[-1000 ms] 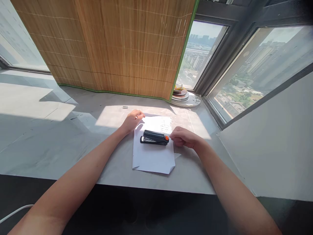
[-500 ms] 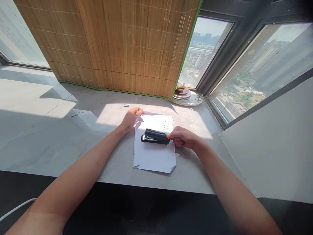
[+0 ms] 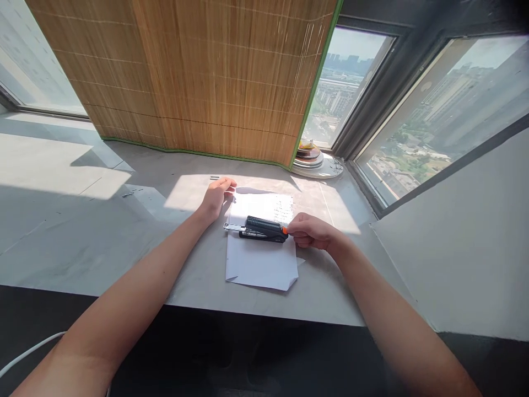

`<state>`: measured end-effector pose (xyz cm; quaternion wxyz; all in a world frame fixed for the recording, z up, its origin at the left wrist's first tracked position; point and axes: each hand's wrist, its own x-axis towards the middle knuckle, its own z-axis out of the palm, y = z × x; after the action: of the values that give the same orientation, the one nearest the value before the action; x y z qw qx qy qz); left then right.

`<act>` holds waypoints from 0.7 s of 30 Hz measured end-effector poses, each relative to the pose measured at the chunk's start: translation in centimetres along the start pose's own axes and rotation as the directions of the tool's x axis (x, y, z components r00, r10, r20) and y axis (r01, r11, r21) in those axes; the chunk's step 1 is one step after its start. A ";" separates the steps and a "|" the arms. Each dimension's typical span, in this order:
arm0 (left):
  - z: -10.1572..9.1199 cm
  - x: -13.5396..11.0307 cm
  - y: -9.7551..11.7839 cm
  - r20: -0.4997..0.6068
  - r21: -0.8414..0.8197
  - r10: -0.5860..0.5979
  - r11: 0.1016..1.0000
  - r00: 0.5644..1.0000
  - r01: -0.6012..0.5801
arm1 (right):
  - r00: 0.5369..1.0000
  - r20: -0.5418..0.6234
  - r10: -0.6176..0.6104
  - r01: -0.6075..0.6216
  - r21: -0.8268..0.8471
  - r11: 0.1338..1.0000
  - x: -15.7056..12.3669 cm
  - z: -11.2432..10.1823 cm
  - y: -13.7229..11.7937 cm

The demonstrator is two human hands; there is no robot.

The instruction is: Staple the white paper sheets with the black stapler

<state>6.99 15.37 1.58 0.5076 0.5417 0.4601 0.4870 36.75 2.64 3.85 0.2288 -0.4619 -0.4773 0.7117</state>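
Note:
A black stapler [image 3: 266, 229] lies on its side over sheets of white paper [image 3: 258, 264]. Its metal staple tray [image 3: 235, 227] sticks out at the left end, past the paper's left edge. My right hand [image 3: 309, 230] is closed at the stapler's right end, thumb and finger on its orange tab [image 3: 285, 230]. By the paper's far left corner is my left hand [image 3: 215, 198], fingers loosely bent and apart from the thumb, with nothing visible in them. Just behind it lie small staple strips [image 3: 215, 177], partly close to the knuckles.
A bamboo blind [image 3: 198, 82] with green edging hangs down to the back of the grey ledge [image 3: 124, 237]. Stacked plates [image 3: 309, 159] stand in the far right corner beside the windows. A white cable [image 3: 28, 350] runs at lower left, below the ledge's front edge.
The stapler's metal tray has slid out to the left. My left hand has shifted slightly left and up from the paper's corner. My right hand stays on the stapler.

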 end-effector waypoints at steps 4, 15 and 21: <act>0.0 -0.1 0.2 -0.002 -0.033 -0.002 0.999 1.000 0.002 | 0.999 0.013 -0.041 0.041 -0.018 0.999 -0.2 -0.2 0.0; 0.3 -0.9 1.4 0.086 -0.197 0.153 0.971 0.985 -0.133 | 0.687 0.047 -0.725 0.539 -0.702 0.466 1.1 3.6 -0.1; 0.3 -1.8 2.7 0.324 -0.149 0.031 0.989 0.945 0.018 | 0.643 0.052 -0.764 0.550 -0.725 0.414 1.9 4.2 0.6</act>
<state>7.12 13.35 4.16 0.6143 0.5764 0.3301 0.4259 32.24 1.81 2.95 0.3712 -0.3807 -0.8074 0.2558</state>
